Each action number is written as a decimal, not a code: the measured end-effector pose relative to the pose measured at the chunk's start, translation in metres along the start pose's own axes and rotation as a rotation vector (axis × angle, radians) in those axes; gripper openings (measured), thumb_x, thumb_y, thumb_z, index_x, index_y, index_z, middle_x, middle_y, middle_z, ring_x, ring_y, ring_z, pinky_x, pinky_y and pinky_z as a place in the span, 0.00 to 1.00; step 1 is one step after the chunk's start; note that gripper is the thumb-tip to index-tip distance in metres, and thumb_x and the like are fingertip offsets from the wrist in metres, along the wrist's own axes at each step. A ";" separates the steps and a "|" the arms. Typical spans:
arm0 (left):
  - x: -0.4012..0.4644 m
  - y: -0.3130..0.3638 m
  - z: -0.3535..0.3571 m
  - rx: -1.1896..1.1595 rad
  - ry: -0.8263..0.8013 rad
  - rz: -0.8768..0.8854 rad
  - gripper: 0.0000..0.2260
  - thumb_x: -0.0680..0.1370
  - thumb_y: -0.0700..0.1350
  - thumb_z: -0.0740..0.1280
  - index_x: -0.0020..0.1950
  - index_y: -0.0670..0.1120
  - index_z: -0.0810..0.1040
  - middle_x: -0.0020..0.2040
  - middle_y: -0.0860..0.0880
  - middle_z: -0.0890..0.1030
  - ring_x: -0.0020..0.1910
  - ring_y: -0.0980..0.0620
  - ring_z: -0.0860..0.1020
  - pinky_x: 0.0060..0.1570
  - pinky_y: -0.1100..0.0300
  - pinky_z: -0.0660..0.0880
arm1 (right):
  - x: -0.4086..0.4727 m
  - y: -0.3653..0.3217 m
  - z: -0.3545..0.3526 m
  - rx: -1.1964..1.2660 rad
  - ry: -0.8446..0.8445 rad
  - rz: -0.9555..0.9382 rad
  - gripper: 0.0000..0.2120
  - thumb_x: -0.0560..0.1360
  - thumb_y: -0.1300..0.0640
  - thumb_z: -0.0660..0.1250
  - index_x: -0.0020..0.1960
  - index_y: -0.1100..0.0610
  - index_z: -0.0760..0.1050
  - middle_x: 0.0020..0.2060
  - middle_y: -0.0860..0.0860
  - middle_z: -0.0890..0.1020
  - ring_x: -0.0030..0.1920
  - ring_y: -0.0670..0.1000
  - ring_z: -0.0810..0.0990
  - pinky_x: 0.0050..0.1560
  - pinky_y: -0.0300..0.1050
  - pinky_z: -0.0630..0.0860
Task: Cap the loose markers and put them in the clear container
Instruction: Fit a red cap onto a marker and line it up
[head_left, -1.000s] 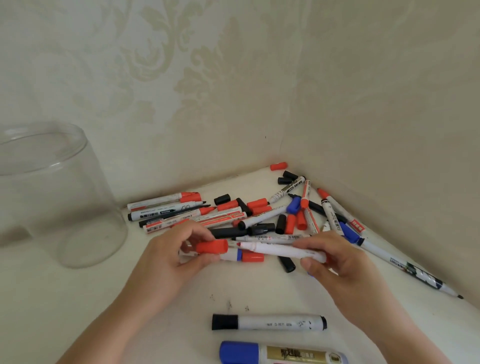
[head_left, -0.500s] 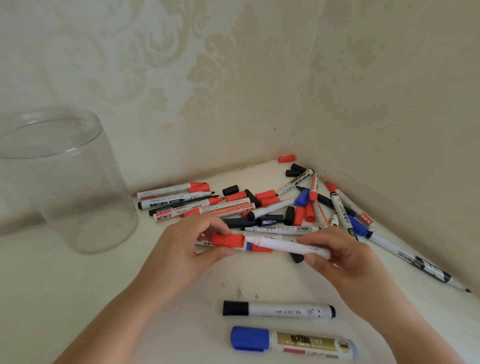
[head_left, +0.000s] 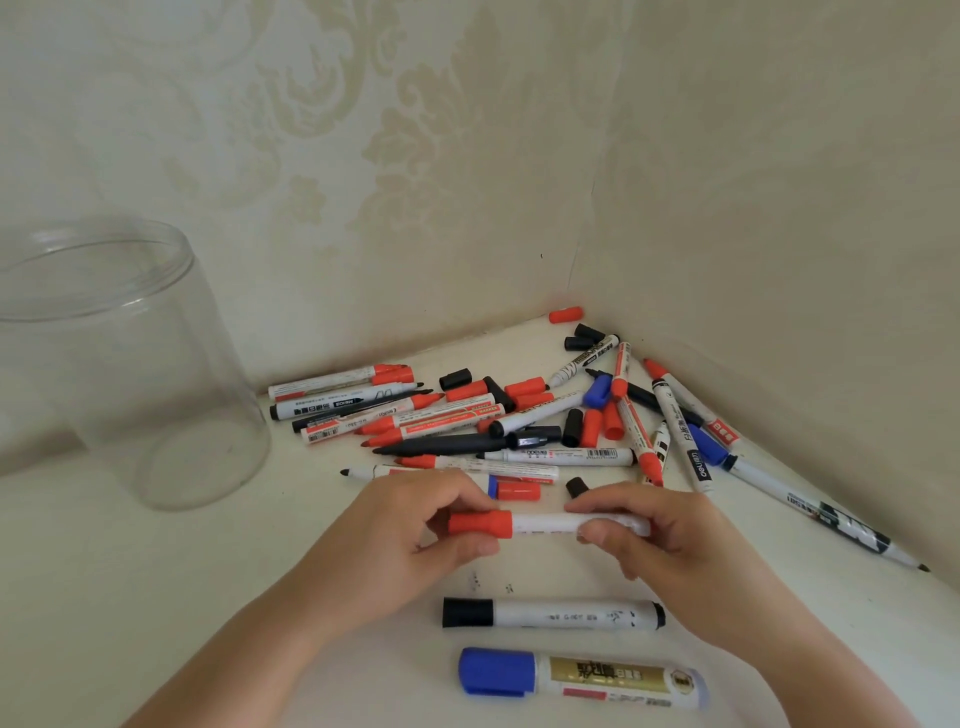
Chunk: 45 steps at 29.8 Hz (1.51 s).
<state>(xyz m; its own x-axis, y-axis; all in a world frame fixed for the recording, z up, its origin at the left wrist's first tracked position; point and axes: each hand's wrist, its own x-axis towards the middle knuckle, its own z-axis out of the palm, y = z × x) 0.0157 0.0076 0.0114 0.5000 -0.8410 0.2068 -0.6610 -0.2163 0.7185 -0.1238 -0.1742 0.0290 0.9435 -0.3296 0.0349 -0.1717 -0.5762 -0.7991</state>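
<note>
The clear jar (head_left: 124, 364) stands upright at the far left, well apart from the hands, and nothing shows inside it. Carrying a marker that far over the cluttered surface could go wrong: a sleeve or wrist brushing the light, empty jar might tip it.

The left hand (head_left: 410, 535) has its fingers and thumb curled round the red cap (head_left: 480, 523), pinching it. The cap sits on the end of the white marker (head_left: 545, 524), held level above the table just in front of the pile. If the cap is only pushed partway it could slip off later and leave the tip to dry or stain; whether it has fully seated I cannot tell.

The right hand (head_left: 660, 535) grips the other end of the barrel, fingers wrapped over it. A skewed push from either side could jam the cap crooked.

Behind and to the right, the pile of markers and loose caps (head_left: 519, 415) fills the corner, many tips bare, colours mixed, so a mismatched cap is an easy mistake. Two capped markers, black (head_left: 550, 613) and blue (head_left: 582, 678), lie nearest
</note>
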 end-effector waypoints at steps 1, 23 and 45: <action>0.000 -0.001 0.001 0.016 0.000 0.004 0.07 0.69 0.54 0.70 0.45 0.61 0.77 0.49 0.68 0.77 0.45 0.66 0.77 0.44 0.72 0.72 | 0.000 -0.001 0.000 0.012 -0.010 0.011 0.10 0.73 0.54 0.65 0.43 0.38 0.77 0.31 0.36 0.80 0.27 0.40 0.72 0.30 0.30 0.68; 0.002 -0.035 -0.039 -0.245 0.548 -0.224 0.15 0.68 0.45 0.74 0.41 0.65 0.74 0.43 0.66 0.82 0.45 0.62 0.80 0.49 0.61 0.72 | 0.001 0.012 -0.015 -0.011 0.205 -0.012 0.13 0.71 0.59 0.69 0.43 0.40 0.78 0.39 0.36 0.80 0.40 0.44 0.76 0.39 0.28 0.69; 0.001 -0.021 -0.018 0.167 0.138 -0.077 0.07 0.67 0.53 0.73 0.42 0.59 0.77 0.43 0.61 0.78 0.48 0.64 0.73 0.44 0.71 0.67 | 0.001 0.007 -0.015 -0.026 0.208 0.017 0.10 0.71 0.56 0.69 0.41 0.40 0.79 0.32 0.42 0.80 0.27 0.44 0.67 0.28 0.32 0.64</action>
<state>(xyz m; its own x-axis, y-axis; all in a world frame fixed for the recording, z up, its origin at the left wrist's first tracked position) 0.0406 0.0204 0.0086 0.6166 -0.7455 0.2531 -0.6958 -0.3656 0.6182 -0.1288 -0.1896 0.0320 0.8619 -0.4853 0.1468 -0.1971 -0.5875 -0.7849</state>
